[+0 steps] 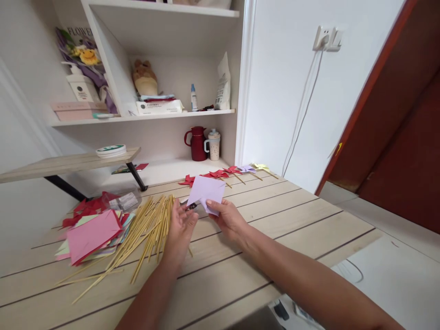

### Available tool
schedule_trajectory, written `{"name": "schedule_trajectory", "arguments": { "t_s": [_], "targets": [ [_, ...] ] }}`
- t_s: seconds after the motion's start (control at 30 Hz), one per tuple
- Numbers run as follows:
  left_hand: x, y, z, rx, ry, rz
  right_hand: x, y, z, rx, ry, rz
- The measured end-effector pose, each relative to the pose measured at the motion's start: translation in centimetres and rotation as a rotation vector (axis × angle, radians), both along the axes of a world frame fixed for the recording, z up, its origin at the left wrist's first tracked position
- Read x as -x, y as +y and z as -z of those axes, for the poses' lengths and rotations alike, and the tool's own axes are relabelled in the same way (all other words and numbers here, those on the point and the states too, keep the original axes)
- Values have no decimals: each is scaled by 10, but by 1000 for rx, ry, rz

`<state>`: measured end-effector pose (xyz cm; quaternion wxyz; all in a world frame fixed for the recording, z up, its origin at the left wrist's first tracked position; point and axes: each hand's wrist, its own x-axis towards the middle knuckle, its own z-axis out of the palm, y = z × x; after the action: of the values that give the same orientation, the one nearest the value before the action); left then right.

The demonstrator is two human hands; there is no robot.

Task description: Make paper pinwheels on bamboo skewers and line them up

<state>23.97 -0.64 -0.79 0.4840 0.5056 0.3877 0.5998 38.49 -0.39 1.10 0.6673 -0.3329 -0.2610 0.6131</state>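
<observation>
A light purple paper square [205, 189] is held up over the table by my right hand [227, 217]. One corner of it is bent in under my right thumb. My left hand [182, 222] is just left of the paper, its fingers apart and holding nothing. Behind that hand lies a small dark item [191, 206], mostly hidden. Thin wooden sticks [151, 231] fan out on the table left of my left hand. Farther left is a stack of coloured paper squares [91, 233], a pink one on top.
Paper pinwheels on sticks, red [219, 174], purple [247, 169] and yellow [260, 166], lie along the table's back edge. A small raised shelf [75, 160] stands at left. Behind the table, a red jug [198, 144] and a speckled cup [214, 145] stand in the shelving.
</observation>
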Motion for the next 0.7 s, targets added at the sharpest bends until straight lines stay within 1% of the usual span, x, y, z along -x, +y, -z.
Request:
{"name": "schedule_trajectory", "arguments": {
  "t_s": [0.1, 0.17, 0.23, 0.4, 0.53, 0.7],
  "targets": [
    [-7, -5, 1, 44, -23, 122, 6, -5, -1, -25, 68, -75],
    [-9, -7, 0, 51, -58, 157, 10, -10, -1, -60, 87, -145],
    [-9, -7, -1, 68, -96, 124, 14, -14, -1, -67, 86, -182],
    [-6, -3, -2, 126, -156, -12, 17, -16, 3, -36, 43, -179],
    [-3, -3, -3, 118, -119, -76, 17, -15, 3, -126, -9, -199],
    [2, -3, -8, 88, -86, -131, 9, -14, -5, -239, -73, -120]
  ]
}}
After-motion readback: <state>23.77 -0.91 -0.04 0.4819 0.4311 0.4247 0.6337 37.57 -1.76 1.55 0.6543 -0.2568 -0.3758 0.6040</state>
